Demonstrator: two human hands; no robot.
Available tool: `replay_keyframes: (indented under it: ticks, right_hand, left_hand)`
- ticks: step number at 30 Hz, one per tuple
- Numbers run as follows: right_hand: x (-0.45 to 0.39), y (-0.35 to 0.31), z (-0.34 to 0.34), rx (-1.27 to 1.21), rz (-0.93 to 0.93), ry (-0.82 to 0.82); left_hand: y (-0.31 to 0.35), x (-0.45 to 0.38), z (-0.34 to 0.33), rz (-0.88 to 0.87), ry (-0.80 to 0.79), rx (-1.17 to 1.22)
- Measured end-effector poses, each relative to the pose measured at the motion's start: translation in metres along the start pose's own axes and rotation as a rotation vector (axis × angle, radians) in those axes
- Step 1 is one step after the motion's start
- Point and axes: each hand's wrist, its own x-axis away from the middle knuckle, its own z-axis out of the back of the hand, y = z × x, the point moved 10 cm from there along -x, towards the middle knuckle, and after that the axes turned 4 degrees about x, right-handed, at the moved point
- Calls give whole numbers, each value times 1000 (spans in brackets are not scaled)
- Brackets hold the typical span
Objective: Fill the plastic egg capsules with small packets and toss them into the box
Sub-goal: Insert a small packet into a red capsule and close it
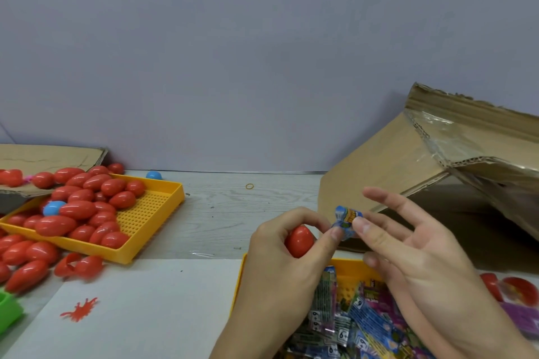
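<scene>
The left hand [280, 259] curls around a red egg capsule [299, 240], and its fingers hide the egg's left side. The right hand [408, 245] pinches a small packet [347, 221] with the thumb and one finger, while its other fingers are spread out straight. The left thumb touches the packet too. The packet is crumpled and blue, and the writing on it is too small and bent to read. It sits just beside the egg, above a yellow tray [350, 267] full of more packets [358, 326]. Both arms cover much of that tray, and the bottom edge cuts it off. Some packets there show "6+" upside down. The big cardboard box [388, 172] lies tipped on its side at the right, with shiny tape on it, and its far end runs out of view. On the left, another yellow tray [151, 213] holds a heap of red eggs [87, 204] and a blue one [54, 208]. More red eggs spill past the left edge. A green thing [8, 312] at the lower left is cut off and hard to make out.
</scene>
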Motion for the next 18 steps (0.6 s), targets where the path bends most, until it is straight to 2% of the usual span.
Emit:
replay_keyframes:
  ticks: [4,6,11,14,18]
  right_hand:
    - [-1,0,8,-86,15,78]
    - [-2,0,15,-109,16,122]
    - [0,-2,22,116,48,156]
    - [1,-4,17,239,88,145]
    - [1,-2,15,264,101,131]
  left_hand:
    - [-2,0,-2,31,-27,20]
    - [-9,0,3,72,7,49]
    - [-33,0,5,262,62,243]
    - [-27,-3,5,201,78,226]
    - [-14,-5,14,73,145,182]
